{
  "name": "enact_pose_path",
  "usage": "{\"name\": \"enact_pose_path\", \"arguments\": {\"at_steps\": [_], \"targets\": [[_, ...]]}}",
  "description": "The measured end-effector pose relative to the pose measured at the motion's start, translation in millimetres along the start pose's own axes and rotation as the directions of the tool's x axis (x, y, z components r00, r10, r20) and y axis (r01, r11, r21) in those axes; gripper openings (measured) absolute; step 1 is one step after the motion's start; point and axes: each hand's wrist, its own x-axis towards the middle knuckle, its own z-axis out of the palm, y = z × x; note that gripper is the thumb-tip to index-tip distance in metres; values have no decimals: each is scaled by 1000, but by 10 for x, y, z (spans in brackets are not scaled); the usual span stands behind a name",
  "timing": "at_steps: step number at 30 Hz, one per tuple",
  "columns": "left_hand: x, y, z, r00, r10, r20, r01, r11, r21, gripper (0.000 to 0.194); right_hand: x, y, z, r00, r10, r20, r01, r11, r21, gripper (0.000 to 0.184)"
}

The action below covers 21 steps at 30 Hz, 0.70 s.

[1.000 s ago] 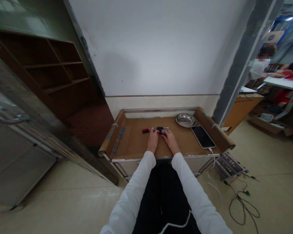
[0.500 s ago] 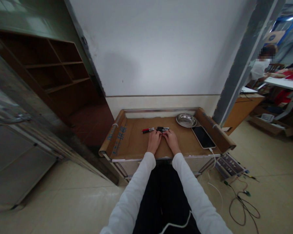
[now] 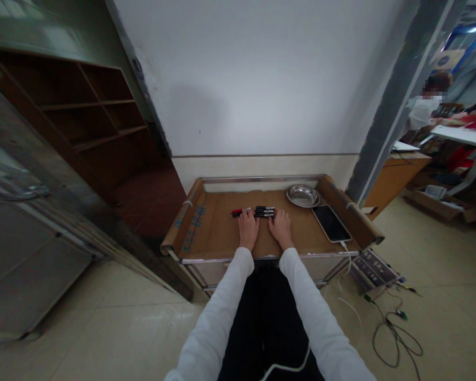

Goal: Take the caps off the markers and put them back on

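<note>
Several black pens (image 3: 265,211) lie side by side in a stack on the brown cardboard tabletop (image 3: 218,238). Just left of them is a red pen (image 3: 236,211), partly covered by my fingers. My left hand (image 3: 248,229) rests palm down at the left ends of the pens, its fingers stretched forward over the red one. At the right ends, my right hand (image 3: 281,229) lies palm down with fingers extended, its thumb side touching or very near the black pens. Neither hand is wrapped round a pen.
A round metal dish (image 3: 302,195) sits at the back right of the cart. In front of it lies a phone (image 3: 331,223) with a white cable (image 3: 347,254). An electrical box (image 3: 375,270) and dark leads are on the floor. Another person (image 3: 424,111) sits far right.
My hands have moved apart from their meeting point below the black pens, each to one end. The black pens now lie more evenly lined up, and more of them shows.
</note>
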Motion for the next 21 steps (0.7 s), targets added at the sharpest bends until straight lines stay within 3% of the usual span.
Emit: {"name": "enact_pose_path", "arguments": {"at_steps": [6, 11, 14, 18, 21], "targets": [[-13, 3, -17, 1000, 12, 8, -12, 1000, 10, 17, -18, -16, 10, 999, -39, 22, 38, 998, 46, 42], [-13, 15, -37, 1000, -7, -8, 7, 999, 49, 18, -6, 12, 12, 998, 12, -59, -8, 997, 71, 29], [-13, 18, -39, 991, -111, -75, 117, 989, 85, 20, -4, 23, 8, 997, 20, -78, -15, 997, 69, 20], [-17, 20, -31, 939, -294, -178, 315, 944, 102, 23, -11, 12, -5, 1000, -15, -12, 15, 1000, -12, 18], [-22, 14, -14, 926, -322, -197, 345, 934, 96, 24, -15, -1, -18, 999, -40, 14, 40, 998, -54, 19]]}}
